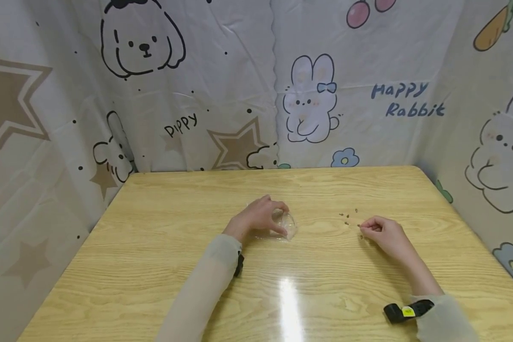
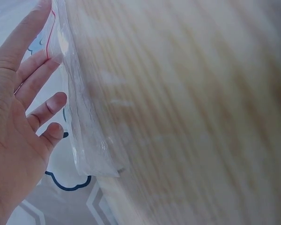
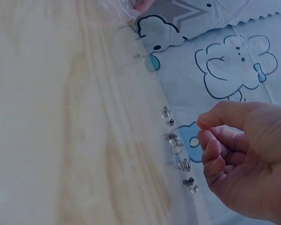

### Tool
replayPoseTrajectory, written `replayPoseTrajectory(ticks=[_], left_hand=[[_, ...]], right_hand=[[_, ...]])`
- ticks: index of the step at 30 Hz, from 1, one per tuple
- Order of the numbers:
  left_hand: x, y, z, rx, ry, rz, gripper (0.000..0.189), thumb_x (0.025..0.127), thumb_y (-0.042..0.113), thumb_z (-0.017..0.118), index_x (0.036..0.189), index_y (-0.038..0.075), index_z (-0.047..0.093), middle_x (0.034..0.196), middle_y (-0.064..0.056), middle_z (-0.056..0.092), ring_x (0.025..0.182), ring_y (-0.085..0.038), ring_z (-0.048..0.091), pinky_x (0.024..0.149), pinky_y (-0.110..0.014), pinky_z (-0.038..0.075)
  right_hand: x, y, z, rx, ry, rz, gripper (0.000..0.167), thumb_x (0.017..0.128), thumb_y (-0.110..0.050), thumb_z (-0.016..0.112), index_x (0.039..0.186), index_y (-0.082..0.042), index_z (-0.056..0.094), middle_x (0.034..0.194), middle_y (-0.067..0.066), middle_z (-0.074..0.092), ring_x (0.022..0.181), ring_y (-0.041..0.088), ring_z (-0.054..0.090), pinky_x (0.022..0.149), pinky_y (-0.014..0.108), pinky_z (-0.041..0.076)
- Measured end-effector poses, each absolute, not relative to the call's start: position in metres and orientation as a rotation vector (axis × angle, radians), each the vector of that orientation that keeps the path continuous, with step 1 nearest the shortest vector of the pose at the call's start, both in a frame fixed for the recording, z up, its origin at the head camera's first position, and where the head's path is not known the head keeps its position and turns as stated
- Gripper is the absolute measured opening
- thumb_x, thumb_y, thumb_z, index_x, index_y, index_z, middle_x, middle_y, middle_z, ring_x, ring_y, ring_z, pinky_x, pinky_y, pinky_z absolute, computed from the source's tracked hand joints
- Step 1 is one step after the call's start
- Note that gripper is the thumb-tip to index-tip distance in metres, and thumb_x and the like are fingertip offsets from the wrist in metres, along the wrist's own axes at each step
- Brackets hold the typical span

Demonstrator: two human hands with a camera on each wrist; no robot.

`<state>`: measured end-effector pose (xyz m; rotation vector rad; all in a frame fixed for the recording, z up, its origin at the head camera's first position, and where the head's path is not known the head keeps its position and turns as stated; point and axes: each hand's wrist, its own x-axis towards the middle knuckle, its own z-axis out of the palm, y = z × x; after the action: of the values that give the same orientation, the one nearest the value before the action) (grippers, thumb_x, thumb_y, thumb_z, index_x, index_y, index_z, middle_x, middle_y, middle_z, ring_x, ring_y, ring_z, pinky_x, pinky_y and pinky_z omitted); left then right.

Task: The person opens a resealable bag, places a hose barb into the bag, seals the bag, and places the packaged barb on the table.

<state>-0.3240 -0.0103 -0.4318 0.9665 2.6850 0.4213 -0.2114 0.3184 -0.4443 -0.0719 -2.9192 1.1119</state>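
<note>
In the head view, the left hand [image 1: 261, 214] arches over a clear plastic bag [image 1: 289, 226] lying on the wooden surface [image 1: 325, 275]; its thumb and fingers are spread partway in a loose curve, with hold of the bag's edge. Well apart from it, toward the right side, a few tiny pieces [image 1: 347, 216] lie scattered on the surface, and the right hand [image 1: 384, 233] reaches in among them, its thumb and forefinger drawn together at the tips. One dark piece [image 1: 358, 225] shows right at those fingertips, though whether it is pinched or merely touched I cannot tell. The left wrist view shows the bag close up, with a red line [image 2: 48, 44] along the edge where thumb and fingers meet the plastic, while the remaining fingers are bent loosely off it. In the right wrist view the right hand's other fingers curl toward the palm, nothing clearly visible between the tips; the pieces look shiny and lie in a loose row just beyond. The step in hand seems to be picking up the pieces singly while the bag is kept ready. The next move probably calls for a firm fingertip pinch, a lift toward the left hand, and a bag mouth held wide.
</note>
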Motion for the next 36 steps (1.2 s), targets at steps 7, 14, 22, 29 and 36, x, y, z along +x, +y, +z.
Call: replayPoseTrajectory(ticks=[7, 14, 22, 29, 36], left_hand=[[-0.3247, -0.0116, -0.4327, 0.955, 2.693, 0.419, 0.069, 0.072, 0.056, 0.080, 0.131, 0.029, 0.058, 0.118, -0.003, 0.056, 0.099, -0.017, 0.046, 0.090, -0.035, 0.045], [-0.3263, -0.0119, -0.4334, 0.975, 2.696, 0.417, 0.069, 0.072, 0.056, 0.080, 0.131, 0.028, 0.059, 0.118, -0.002, 0.058, 0.099, -0.017, 0.046, 0.089, -0.035, 0.045], [-0.3252, -0.0118, -0.4326, 0.970, 2.691, 0.426, 0.068, 0.073, 0.055, 0.080, 0.131, 0.028, 0.058, 0.118, -0.002, 0.057, 0.100, -0.017, 0.046, 0.090, -0.036, 0.045], [-0.3245, -0.0106, -0.4328, 0.961, 2.682, 0.433, 0.069, 0.073, 0.056, 0.079, 0.132, 0.029, 0.058, 0.119, -0.001, 0.057, 0.101, -0.016, 0.046, 0.091, -0.035, 0.045], [-0.3252, -0.0103, -0.4338, 0.954, 2.687, 0.432, 0.069, 0.073, 0.056, 0.079, 0.132, 0.029, 0.058, 0.120, -0.001, 0.057, 0.101, -0.017, 0.046, 0.092, -0.035, 0.045]], right_hand=[[-0.2064, 0.3273, -0.4480, -0.032, -2.960, 1.055, 0.017, 0.095, -0.015, 0.062, 0.100, 0.000, 0.066, 0.088, 0.010, 0.066, 0.070, 0.007, 0.050, 0.060, 0.022, 0.041], [-0.2071, 0.3276, -0.4505, 0.039, -3.031, 1.033, 0.015, 0.092, -0.013, 0.064, 0.096, 0.001, 0.064, 0.081, 0.007, 0.063, 0.068, 0.010, 0.049, 0.058, 0.022, 0.040], [-0.2104, 0.3235, -0.4498, 0.060, -3.039, 1.059, 0.014, 0.091, -0.013, 0.065, 0.095, 0.000, 0.065, 0.082, 0.006, 0.064, 0.070, 0.010, 0.051, 0.060, 0.021, 0.042], [-0.2123, 0.3227, -0.4517, 0.067, -3.048, 1.071, 0.010, 0.091, -0.011, 0.064, 0.094, -0.002, 0.066, 0.083, 0.006, 0.064, 0.071, 0.011, 0.051, 0.061, 0.022, 0.043], [-0.2138, 0.3233, -0.4522, 0.085, -3.050, 1.050, 0.011, 0.092, -0.011, 0.063, 0.092, 0.000, 0.065, 0.081, 0.007, 0.064, 0.069, 0.012, 0.050, 0.060, 0.022, 0.041]])
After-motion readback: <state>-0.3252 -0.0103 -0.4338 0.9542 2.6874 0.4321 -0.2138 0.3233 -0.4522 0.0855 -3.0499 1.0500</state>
